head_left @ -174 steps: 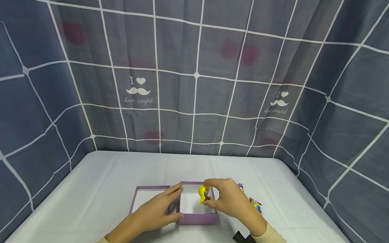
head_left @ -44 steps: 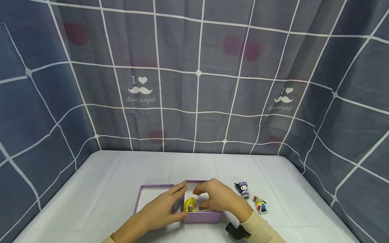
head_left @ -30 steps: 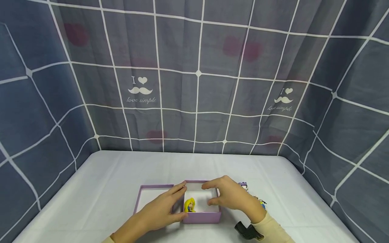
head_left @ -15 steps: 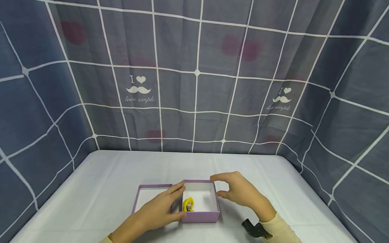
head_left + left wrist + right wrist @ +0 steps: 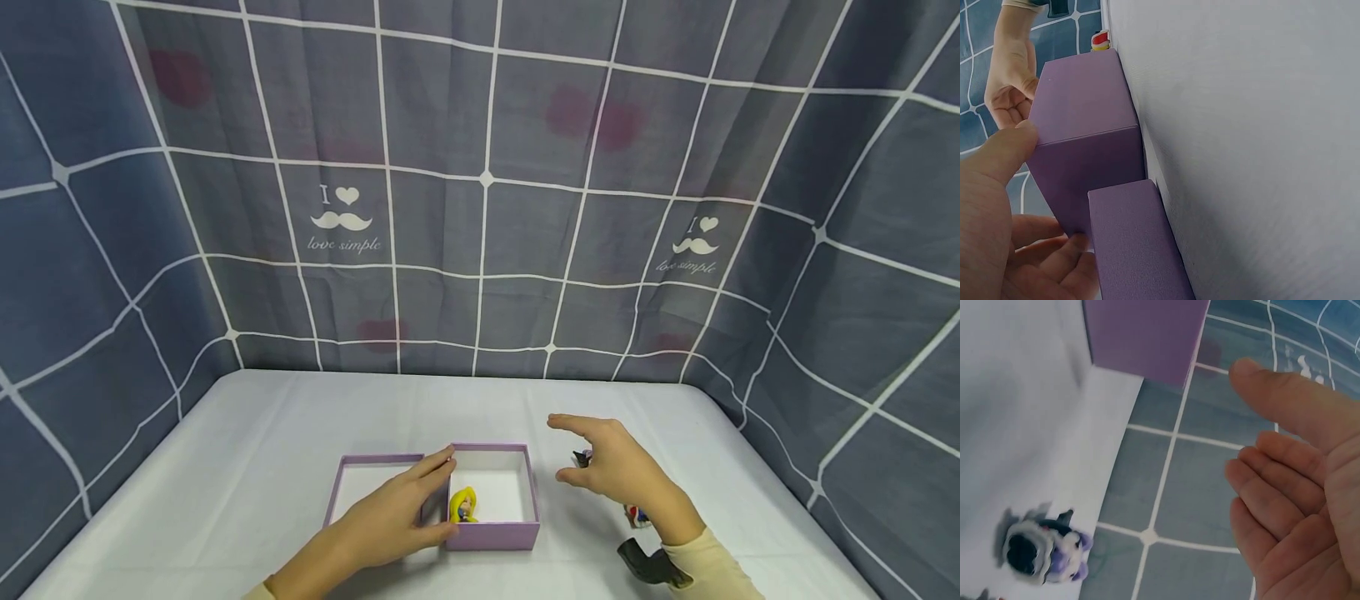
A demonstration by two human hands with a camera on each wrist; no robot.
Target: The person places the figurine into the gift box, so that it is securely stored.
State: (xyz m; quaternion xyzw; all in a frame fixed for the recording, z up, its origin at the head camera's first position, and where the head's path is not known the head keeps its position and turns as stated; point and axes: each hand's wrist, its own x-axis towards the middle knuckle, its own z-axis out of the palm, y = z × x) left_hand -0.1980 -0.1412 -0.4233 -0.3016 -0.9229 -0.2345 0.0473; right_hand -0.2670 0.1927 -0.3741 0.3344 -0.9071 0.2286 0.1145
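A small yellow-haired figurine [image 5: 462,505] stands in the near left corner of an open purple box [image 5: 491,537] with a white inside. My left hand [image 5: 393,508] holds the box across its left side, thumb at the near corner and fingertips at the far one. Off to the right of the box my right hand [image 5: 626,467] hangs in the air, thumb and fingers apart, holding nothing. Partly behind it is a purple, white and black figurine [image 5: 1044,553] on the table. Another figurine [image 5: 636,517], red and blue, shows beneath the right wrist.
A shallower purple lid or tray [image 5: 381,458] lies left of the box, partly under the left forearm. White cloth covers the table [image 5: 300,417]. A dark grid-patterned curtain [image 5: 435,225] encloses the back and sides. A black strap piece [image 5: 648,562] sits at the right wrist.
My right hand brought the yellow-haired figurine into the box, let go of it in the near left corner, then drew back to the right, over the other figurines. The left hand stayed on the box.
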